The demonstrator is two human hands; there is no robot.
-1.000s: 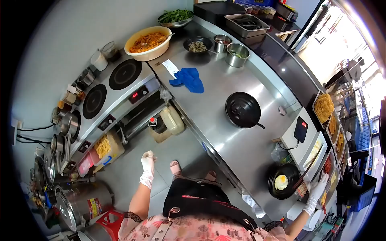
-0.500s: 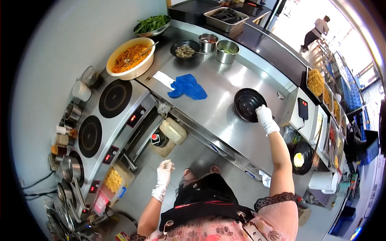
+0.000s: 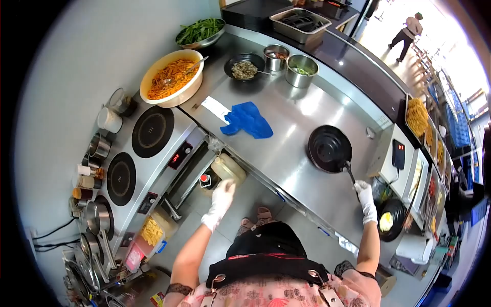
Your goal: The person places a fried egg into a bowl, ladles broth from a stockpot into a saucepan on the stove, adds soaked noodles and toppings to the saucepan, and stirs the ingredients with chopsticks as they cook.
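Observation:
A black frying pan (image 3: 330,148) sits on the steel counter, its inside bare. My right hand (image 3: 365,198), in a white glove, is closed around the end of its dark handle, which points down and right. My left hand (image 3: 222,198), also gloved, hangs in front of the counter edge with its fingers curled and nothing visible in them. Close beyond it, on a lower level, are a pale plastic jug (image 3: 228,170) and a red-capped bottle (image 3: 205,179). A crumpled blue cloth (image 3: 248,120) lies on the counter left of the pan.
Induction hobs (image 3: 153,131) line the left side. A cream bowl of orange shreds (image 3: 148,84), a black pan of chopped food (image 3: 244,70) and steel pots (image 3: 302,70) stand at the back. Right are a scale (image 3: 389,153) and another black pan holding egg (image 3: 393,234).
My right hand has moved from beside the pan's rim to the end of its handle. My left hand has risen toward the counter edge. The camera view has shifted slightly.

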